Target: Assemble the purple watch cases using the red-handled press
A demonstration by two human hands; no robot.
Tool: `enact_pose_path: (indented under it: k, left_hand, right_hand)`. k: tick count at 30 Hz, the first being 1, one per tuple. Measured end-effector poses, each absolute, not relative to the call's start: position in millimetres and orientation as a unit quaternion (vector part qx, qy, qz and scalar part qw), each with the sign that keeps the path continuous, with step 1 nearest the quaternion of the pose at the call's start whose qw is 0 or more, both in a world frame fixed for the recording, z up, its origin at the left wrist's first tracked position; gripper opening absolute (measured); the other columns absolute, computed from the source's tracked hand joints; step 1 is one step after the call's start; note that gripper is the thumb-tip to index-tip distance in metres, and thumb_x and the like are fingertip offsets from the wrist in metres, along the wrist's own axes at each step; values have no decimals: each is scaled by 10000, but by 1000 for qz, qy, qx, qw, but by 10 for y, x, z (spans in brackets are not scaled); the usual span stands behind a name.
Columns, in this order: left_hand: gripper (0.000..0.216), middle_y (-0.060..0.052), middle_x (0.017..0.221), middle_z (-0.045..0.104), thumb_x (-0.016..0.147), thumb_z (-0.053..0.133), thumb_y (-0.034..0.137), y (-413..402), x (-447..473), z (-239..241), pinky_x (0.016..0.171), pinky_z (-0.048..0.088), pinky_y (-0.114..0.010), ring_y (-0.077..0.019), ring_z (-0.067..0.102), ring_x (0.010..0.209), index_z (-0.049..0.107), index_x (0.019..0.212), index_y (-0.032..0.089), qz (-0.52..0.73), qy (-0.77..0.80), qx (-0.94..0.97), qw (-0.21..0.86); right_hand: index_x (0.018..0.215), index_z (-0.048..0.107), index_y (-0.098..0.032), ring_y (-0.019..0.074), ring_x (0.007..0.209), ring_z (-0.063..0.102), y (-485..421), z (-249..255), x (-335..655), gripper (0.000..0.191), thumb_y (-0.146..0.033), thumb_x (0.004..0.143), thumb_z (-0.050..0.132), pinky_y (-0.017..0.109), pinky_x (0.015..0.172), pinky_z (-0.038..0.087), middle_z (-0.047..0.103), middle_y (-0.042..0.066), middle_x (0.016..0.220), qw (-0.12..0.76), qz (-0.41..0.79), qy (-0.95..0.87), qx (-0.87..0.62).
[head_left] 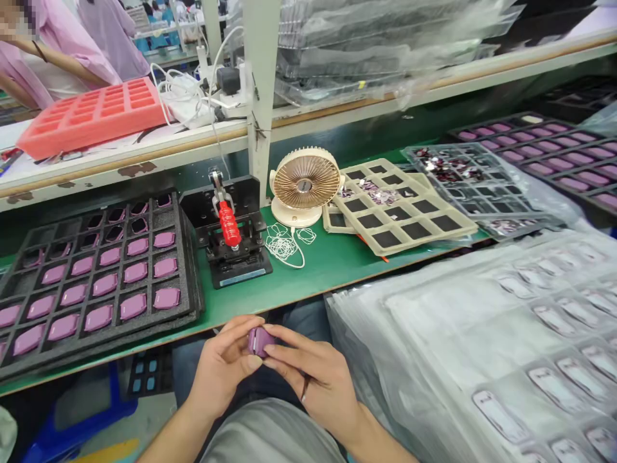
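**Case Held Between Both Hands, in Front of the Bench**

The case [261,341], purple, is located between the two hands, just off the near edge of the bench [332,267] and above the lap. Neither hand is nearer: both touch it.

Left hand [219,370]: grasping the case at its left side, thumb below, forefinger above. Right hand [322,370]: grasping the same case from the right, fingertips on its upper and right surfaces.

Orientation: the case is held edge-on. A pale seam [254,341] runs roughly up and down the view, on the side toward the left hand. The fingers cover part of the outline; the long axis cannot be determined.

Surroundings: the press [229,225] stands ahead and slightly left of the case. The tray [190,276] lies farther left, beyond the left hand.
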State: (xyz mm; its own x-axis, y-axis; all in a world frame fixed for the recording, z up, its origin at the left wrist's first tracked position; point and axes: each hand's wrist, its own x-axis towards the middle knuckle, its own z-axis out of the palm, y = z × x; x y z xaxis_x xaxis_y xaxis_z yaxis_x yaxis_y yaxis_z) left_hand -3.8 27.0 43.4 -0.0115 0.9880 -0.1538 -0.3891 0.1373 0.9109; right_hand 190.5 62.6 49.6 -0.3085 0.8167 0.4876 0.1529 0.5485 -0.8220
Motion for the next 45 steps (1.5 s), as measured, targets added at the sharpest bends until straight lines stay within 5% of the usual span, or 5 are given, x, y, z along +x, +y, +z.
enact_pose_path:
  k: [14, 27, 32, 38, 45]
  left_hand:
    - [458, -132, 1270, 692, 753, 943, 271, 301, -54, 400, 1025, 569, -391, -296, 691, 1153, 836, 1198, 282, 563, 440, 364, 598]
    - [460, -105, 1213, 739, 675, 987, 229, 358, -29, 332, 1011, 581, -326, -261, 719, 1133, 860, 1116, 252, 570, 470, 315, 596]
    - [470, -127, 1376, 702, 807, 910, 351, 310, 35, 325, 1106, 534, -408, -299, 677, 1253, 805, 1256, 259, 562, 474, 281, 617]
    - [320, -117, 1101, 819, 889, 835, 425, 327, 111, 313, 965, 599, -374, -245, 767, 1022, 834, 1145, 234, 605, 487, 206, 596]
    - [257, -78, 950, 831, 755, 952, 319, 352, 53, 315, 857, 609, -270, -179, 771, 885, 868, 982, 233, 638, 420, 225, 605]
  right_hand:
    - [1424, 677, -370, 190, 1108, 783, 614, 442, 1910, 526, -105, 973, 723, 242, 854, 672, 729, 35, 1374, 487, 286, -770, -296]
    - [1479, 611, -254, 199, 1163, 761, 596, 232, 1902, 431, -153, 1061, 579, 266, 789, 641, 679, 132, 1443, 434, 226, -820, -297]
    - [1377, 674, -256, 188, 976, 803, 590, 188, 1825, 363, -134, 1051, 572, 272, 668, 607, 669, 126, 1458, 414, 189, -830, -322]
    - [1334, 612, -234, 201, 1076, 756, 607, 278, 1712, 336, -226, 1009, 699, 259, 732, 595, 706, 125, 1350, 474, 282, -746, -373]
    - [1021, 608, -215, 149, 704, 601, 718, 388, 1757, 141, -316, 1081, 530, 283, 605, 355, 660, 20, 858, 323, 325, -824, -333]
